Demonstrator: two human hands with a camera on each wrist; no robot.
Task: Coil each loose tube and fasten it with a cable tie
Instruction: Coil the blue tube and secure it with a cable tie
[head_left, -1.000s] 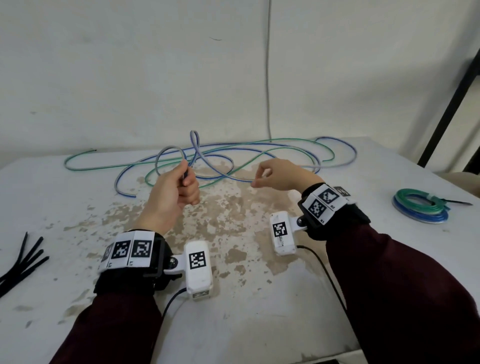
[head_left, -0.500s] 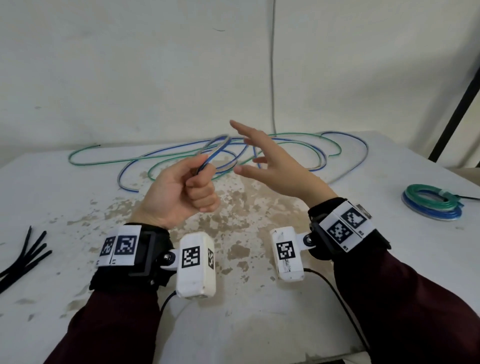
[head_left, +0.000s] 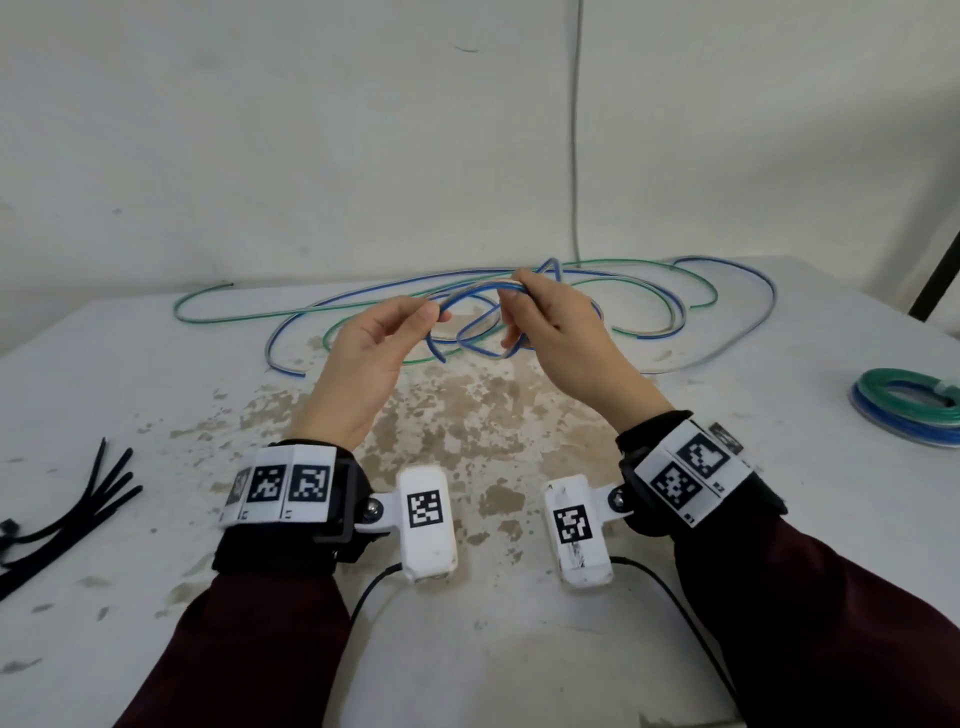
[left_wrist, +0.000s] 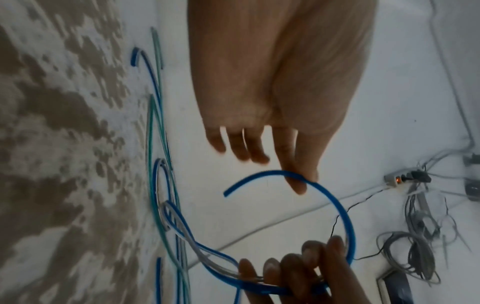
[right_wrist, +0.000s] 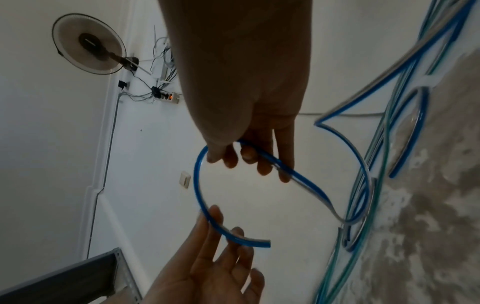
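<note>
Black cable ties lie at the worktop's left edge. Left hand pinches the blue tube near its free end; right hand grips the raised loop. Tied coil far right. Wrist tags carry unreadable codes.

Soft even light, blurred wrist views

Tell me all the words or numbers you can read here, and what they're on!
No words or numbers can be read.
Left wristband: black-and-white square code patterns, with tiny marks beneath, too small to read.
Right wristband: the same, tiny marks too blurred.
Both white camera boxes: code patterns only.
</note>
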